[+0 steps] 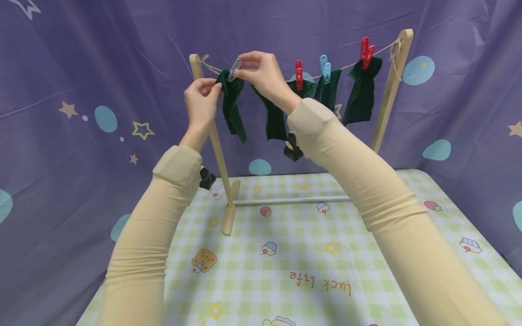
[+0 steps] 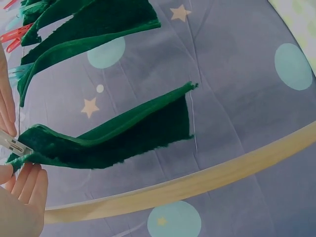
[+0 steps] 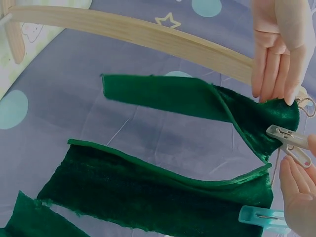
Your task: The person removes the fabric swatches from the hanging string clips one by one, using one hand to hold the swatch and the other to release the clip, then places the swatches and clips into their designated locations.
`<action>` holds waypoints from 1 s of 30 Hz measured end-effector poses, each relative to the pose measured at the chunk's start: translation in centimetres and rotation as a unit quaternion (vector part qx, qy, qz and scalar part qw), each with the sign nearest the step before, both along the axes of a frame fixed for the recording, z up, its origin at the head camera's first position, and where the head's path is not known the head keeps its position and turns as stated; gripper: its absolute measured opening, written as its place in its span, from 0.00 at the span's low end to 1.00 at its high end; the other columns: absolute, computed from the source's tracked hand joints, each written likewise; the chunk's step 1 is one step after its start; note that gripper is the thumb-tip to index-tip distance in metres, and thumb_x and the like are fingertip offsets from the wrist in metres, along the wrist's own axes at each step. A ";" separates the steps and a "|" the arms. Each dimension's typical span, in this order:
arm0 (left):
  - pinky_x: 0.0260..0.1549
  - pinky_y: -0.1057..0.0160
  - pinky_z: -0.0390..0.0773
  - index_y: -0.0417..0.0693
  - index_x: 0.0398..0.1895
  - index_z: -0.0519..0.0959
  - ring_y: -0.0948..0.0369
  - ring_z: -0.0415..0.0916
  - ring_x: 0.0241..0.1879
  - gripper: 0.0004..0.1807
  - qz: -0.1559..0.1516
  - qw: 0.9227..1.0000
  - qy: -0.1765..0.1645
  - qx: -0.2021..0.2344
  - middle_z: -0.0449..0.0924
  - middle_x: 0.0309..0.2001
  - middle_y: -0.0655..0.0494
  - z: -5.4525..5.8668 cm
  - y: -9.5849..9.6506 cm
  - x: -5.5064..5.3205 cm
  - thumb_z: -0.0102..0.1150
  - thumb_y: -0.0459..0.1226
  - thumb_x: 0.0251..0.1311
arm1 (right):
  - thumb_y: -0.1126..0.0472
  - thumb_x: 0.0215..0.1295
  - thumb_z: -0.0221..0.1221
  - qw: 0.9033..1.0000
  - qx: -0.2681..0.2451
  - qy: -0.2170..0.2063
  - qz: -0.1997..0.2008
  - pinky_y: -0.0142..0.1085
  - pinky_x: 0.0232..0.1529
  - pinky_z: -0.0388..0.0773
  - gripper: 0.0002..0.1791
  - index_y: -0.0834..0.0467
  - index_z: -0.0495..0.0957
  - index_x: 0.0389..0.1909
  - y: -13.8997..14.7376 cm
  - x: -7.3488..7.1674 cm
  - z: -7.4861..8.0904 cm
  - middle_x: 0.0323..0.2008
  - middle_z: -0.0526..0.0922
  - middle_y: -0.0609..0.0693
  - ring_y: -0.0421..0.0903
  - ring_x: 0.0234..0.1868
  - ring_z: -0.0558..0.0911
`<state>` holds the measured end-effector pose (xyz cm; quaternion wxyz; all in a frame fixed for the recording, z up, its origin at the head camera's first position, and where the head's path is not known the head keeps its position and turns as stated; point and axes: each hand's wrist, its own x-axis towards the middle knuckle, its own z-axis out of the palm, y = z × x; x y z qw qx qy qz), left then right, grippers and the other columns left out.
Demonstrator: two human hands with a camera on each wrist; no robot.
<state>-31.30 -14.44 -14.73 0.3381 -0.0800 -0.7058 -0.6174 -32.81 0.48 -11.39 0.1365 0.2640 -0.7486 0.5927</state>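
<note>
A strip of dark green cloth (image 1: 233, 111) hangs from the string near the left post. My left hand (image 1: 201, 102) pinches its upper left corner between thumb and fingers. With thumb and fingertips, my right hand (image 1: 263, 74) holds a pale grey clothespin (image 1: 234, 70) at the cloth's top edge. In the right wrist view the clothespin (image 3: 286, 140) lies over the gathered top of the cloth (image 3: 173, 96), its handles spread apart. Beside it, a second green strip (image 3: 153, 192) hangs with a light blue clothespin (image 3: 261, 217) on it.
A wooden rack has a left post (image 1: 220, 158), a right post (image 1: 387, 104) and a low white bar (image 1: 289, 200). Farther right on the string, red clothespins (image 1: 299, 74) and a blue clothespin (image 1: 325, 69) hold more green strips (image 1: 363, 93). Below is a checked tablecloth (image 1: 244, 280).
</note>
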 end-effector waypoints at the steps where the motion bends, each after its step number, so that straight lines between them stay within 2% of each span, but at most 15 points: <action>1: 0.29 0.73 0.73 0.32 0.33 0.76 0.64 0.75 0.25 0.06 -0.003 1.000 0.004 0.008 0.78 0.25 0.54 0.1 0.0 0.0 0.56 0.28 0.53 | 0.66 0.55 0.59 1.000 0.000 0.002 -0.001 0.28 0.47 0.71 0.21 0.64 0.71 0.51 0.0 0.0 0.0 0.49 0.76 0.56 0.45 0.49 0.76; 7: 0.28 0.73 0.72 0.38 0.29 0.75 0.65 0.74 0.25 0.02 -0.012 0.999 0.022 0.044 0.78 0.25 0.53 0.7 -0.2 -0.1 0.56 0.26 0.53 | 0.65 0.55 0.59 0.999 0.004 0.028 -0.021 0.29 0.43 0.73 0.17 0.66 0.74 0.47 0.2 0.2 0.1 0.45 0.78 0.57 0.43 0.45 0.78; 14: 0.26 0.74 0.71 0.35 0.32 0.77 0.68 0.73 0.23 0.04 0.006 0.999 0.029 0.035 0.77 0.23 0.57 1.2 -0.3 0.1 0.55 0.26 0.53 | 0.65 0.56 0.58 0.998 -0.007 0.032 -0.044 0.28 0.40 0.75 0.15 0.67 0.76 0.44 0.4 0.3 0.3 0.43 0.80 0.58 0.44 0.41 0.80; 20: 0.25 0.75 0.71 0.35 0.32 0.77 0.70 0.72 0.22 0.04 0.016 0.999 0.036 0.025 0.76 0.22 0.60 1.5 -0.3 0.2 0.56 0.27 0.53 | 0.66 0.55 0.59 0.998 -0.038 0.030 -0.048 0.28 0.38 0.76 0.14 0.68 0.77 0.42 0.5 0.3 0.5 0.41 0.80 0.59 0.47 0.39 0.81; 30: 0.22 0.75 0.71 0.36 0.32 0.78 0.68 0.72 0.21 0.04 0.000 0.999 0.031 0.044 0.76 0.22 0.58 2.0 -0.5 0.1 0.56 0.26 0.52 | 0.68 0.54 0.59 0.995 -0.082 0.027 -0.050 0.27 0.38 0.76 0.13 0.69 0.77 0.40 0.4 0.1 0.7 0.41 0.80 0.60 0.47 0.39 0.81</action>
